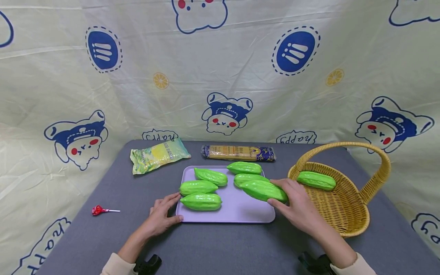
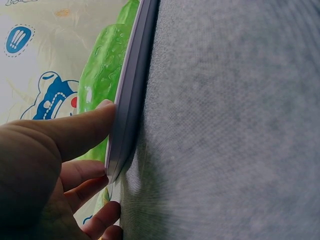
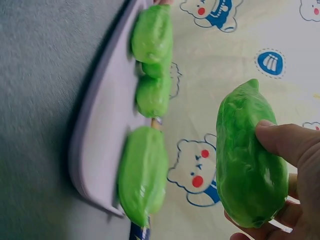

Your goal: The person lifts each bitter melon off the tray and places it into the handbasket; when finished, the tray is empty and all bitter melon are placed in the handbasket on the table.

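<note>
My right hand (image 1: 296,202) grips a green ridged gourd (image 1: 264,190), thumb on one side and fingers on the other. In the right wrist view this gourd (image 3: 250,165) appears apart from the tray. Several similar gourds (image 1: 201,201) lie on a lilac tray (image 1: 240,212), three at its left and others at its upper right. My left hand (image 1: 161,214) rests at the tray's left edge; in the left wrist view its thumb (image 2: 95,122) touches the rim. One more gourd (image 1: 316,180) sits in a yellow wicker basket (image 1: 343,214) on the right.
A green-yellow packet (image 1: 159,156) and a long pack with a clear window (image 1: 238,153) lie behind the tray. A red lollipop (image 1: 98,210) lies at the left. The basket's tall handle (image 1: 343,144) arches over it. A printed curtain (image 1: 261,114) hangs behind the grey table.
</note>
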`<state>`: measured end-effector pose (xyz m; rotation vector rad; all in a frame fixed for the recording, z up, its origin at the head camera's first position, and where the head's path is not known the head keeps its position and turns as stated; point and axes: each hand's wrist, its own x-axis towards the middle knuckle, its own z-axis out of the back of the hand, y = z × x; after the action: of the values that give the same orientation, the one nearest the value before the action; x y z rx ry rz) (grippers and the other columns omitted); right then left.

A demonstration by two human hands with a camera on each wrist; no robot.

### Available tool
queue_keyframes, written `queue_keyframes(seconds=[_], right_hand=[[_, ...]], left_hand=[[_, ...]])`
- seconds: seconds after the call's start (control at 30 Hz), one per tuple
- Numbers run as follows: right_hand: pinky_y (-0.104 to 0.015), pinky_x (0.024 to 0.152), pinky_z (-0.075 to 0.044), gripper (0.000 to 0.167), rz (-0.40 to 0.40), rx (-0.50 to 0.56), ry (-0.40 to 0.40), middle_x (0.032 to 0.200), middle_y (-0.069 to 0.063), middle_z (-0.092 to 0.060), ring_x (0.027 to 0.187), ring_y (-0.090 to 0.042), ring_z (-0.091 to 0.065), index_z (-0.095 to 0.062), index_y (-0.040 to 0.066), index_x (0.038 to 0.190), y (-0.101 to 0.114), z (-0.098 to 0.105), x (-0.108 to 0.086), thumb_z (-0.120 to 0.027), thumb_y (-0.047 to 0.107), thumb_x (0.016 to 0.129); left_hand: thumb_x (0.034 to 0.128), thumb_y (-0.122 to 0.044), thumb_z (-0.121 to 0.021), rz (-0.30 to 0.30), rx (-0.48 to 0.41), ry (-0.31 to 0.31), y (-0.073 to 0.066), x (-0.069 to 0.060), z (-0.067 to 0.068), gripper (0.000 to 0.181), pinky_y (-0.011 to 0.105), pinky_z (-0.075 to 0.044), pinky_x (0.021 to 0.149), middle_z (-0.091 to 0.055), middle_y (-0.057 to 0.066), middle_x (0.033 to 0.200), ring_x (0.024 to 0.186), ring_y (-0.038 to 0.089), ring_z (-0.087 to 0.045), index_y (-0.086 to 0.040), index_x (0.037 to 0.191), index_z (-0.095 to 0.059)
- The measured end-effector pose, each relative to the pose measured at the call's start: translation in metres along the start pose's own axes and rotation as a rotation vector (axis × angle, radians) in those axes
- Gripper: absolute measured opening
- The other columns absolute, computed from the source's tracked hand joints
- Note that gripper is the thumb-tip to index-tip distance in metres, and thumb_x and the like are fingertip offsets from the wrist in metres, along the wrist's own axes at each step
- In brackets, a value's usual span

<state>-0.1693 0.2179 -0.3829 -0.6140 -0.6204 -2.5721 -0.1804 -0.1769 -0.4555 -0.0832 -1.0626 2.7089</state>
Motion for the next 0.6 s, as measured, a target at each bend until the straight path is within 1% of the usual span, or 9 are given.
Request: queue_keyframes(seconds=[0.2,0.37,0.6], right_hand=[[-0.045,0.084,-0.037,0.051,-0.024,-0.024,-0.011,0.114,-0.011,-0.062,0.105,-0.028,-0.053,-0.059,0.007,0.123,-0.006,0.019,-0.004,-0.077,0.019,0.076],[-0.048,0.084,-0.038,0.051,-0.033,-0.046,-0.015,0.115,-0.013,-0.061,0.106,-0.031,-0.053,-0.058,0.007,0.123,-0.013,0.032,-0.008,-0.076,0.021,0.078],[-0.038,0.08,-0.038,0.05,-0.039,-0.088,-0.017,0.117,-0.012,-0.059,0.103,-0.025,-0.052,-0.057,0.007,0.124,-0.027,0.047,-0.017,-0.076,0.022,0.079]], left_hand=[[0.0822,-0.027,-0.071,0.001,0.0,0.002,0.0,0.0,0.0,0.065,0.046,-0.025,0.088,-0.041,0.006,0.148,0.122,0.031,-0.034,-0.008,0.139,-0.046],[0.0822,-0.027,-0.071,0.005,-0.003,0.003,-0.001,0.0,0.001,0.065,0.047,-0.025,0.089,-0.041,0.006,0.148,0.122,0.03,-0.034,-0.008,0.139,-0.046],[0.0823,-0.027,-0.071,0.007,0.001,0.002,-0.001,0.0,0.0,0.065,0.049,-0.025,0.089,-0.041,0.006,0.148,0.123,0.031,-0.034,-0.008,0.139,-0.046]])
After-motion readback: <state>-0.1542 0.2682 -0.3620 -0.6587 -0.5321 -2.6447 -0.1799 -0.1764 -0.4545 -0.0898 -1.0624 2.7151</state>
